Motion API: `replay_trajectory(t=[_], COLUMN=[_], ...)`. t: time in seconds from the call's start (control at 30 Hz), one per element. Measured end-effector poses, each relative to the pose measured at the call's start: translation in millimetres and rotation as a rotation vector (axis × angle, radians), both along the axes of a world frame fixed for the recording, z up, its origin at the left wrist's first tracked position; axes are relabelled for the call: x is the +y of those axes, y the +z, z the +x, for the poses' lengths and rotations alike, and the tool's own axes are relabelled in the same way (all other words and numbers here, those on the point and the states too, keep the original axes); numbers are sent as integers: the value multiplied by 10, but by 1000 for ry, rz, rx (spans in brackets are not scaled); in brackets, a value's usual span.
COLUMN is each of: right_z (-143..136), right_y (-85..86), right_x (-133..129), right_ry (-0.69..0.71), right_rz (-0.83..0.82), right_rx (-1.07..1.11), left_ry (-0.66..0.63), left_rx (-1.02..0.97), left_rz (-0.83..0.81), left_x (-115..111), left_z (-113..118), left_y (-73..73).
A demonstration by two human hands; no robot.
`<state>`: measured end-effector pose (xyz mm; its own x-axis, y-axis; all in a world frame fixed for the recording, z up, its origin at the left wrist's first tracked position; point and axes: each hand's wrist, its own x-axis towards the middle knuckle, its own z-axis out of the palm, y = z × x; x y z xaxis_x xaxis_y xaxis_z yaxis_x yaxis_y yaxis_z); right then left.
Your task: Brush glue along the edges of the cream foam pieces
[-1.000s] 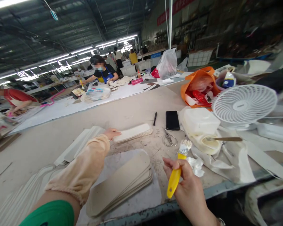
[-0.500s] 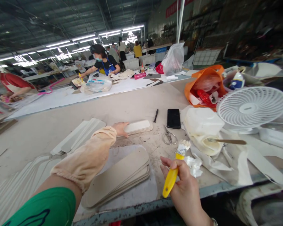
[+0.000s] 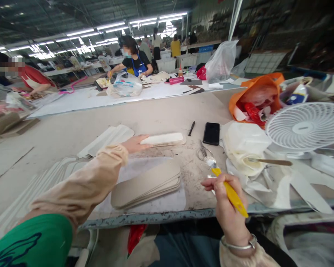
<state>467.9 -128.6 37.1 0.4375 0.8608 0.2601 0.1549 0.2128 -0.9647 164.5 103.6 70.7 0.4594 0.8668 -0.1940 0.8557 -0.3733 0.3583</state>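
Observation:
My left hand point(image 3: 134, 144) reaches across the table, its fingers and thumb closed about the left end of a small stack of pale strips with rounded ends point(image 3: 167, 139). In my right hand point(image 3: 227, 213) is a paintbrush point(image 3: 235, 198) with a yellow handle, its whitish bristles pointing away from me near the scissors point(image 3: 202, 151). Between my arms, a stack of larger beige rounded panels point(image 3: 149, 181) lies slightly fanned on a white sheet point(image 3: 182, 198). More pale panels point(image 3: 107, 139) lie beyond my left forearm, and overlapping rows point(image 3: 41, 185) spread to its left.
A black phone point(image 3: 211, 133) and a dark screw-like piece point(image 3: 192, 128) lie beyond the scissors. To the right are a white tub of cream paste point(image 3: 246, 159) with a stick point(image 3: 275, 162), a white fan point(image 3: 306, 126) and an orange bag point(image 3: 236, 100). Co-workers sit across the table.
My right hand has moved right and turned, so the brush handle now slants down to the right. My left hand stays at the small stack's left end. The view has shifted.

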Motion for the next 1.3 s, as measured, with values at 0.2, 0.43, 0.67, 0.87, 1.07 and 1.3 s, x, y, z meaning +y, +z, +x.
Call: replay_trajectory(t=[0.2,0.43,0.67,0.87,1.07,1.3], right_z=[33,7,426,1239,1647,1669], right_y=[-27,11,87,269,280,41], right_x=[77,198,57,62,281,528], right_ry=[-23,-56,-290,-468,-297,-164], right_rz=[10,-97,1,-101,-303,-448], right_rx=[194,602,112,-327,-673,-798], left_ry=[78,142,197,154,151,188], left_rx=[-278,-465,-525,-490,-508,-507], left_rz=[115,251,335,389,407,364], left_x=[-1334,-2161,-2094,-2096,-2120,-2134], left_z=[-728,-844,-872,-939,-919,-890], left_y=[-72,-736,-945,-1067,-1017,-967])
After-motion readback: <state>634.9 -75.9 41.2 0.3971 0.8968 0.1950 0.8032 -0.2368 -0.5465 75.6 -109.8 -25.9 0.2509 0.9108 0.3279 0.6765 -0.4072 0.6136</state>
